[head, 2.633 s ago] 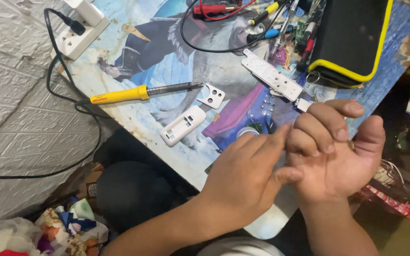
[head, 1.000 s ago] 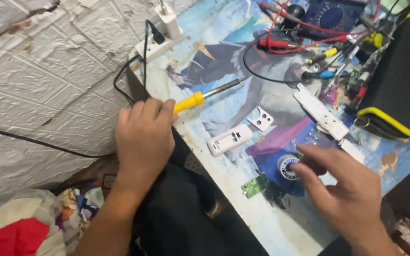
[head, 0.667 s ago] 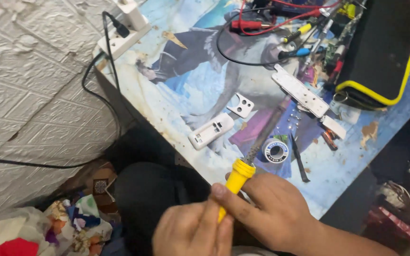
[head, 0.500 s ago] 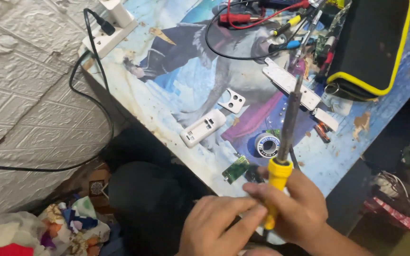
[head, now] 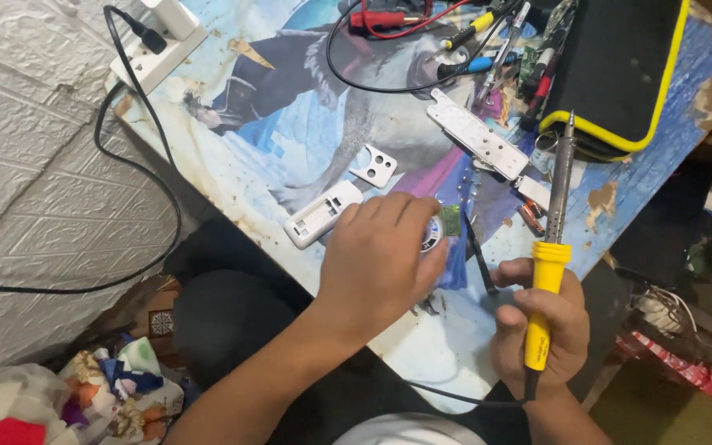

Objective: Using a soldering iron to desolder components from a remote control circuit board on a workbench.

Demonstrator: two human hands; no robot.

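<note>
Right hand [head: 537,325] clenched around yellow-handled soldering iron [head: 552,239], long axis near upright, tip pointing away; small green circuit board [head: 452,219] pinched in left hand [head: 381,259] fingertips lies left of the tip, near.

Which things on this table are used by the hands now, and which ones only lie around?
In use:
- soldering iron, held upright in the right hand
- small green circuit board, at the fingers of the left hand

Lying about:
- white plastic case
- white bracket
- long white panel
- black and yellow case
- power strip
</note>
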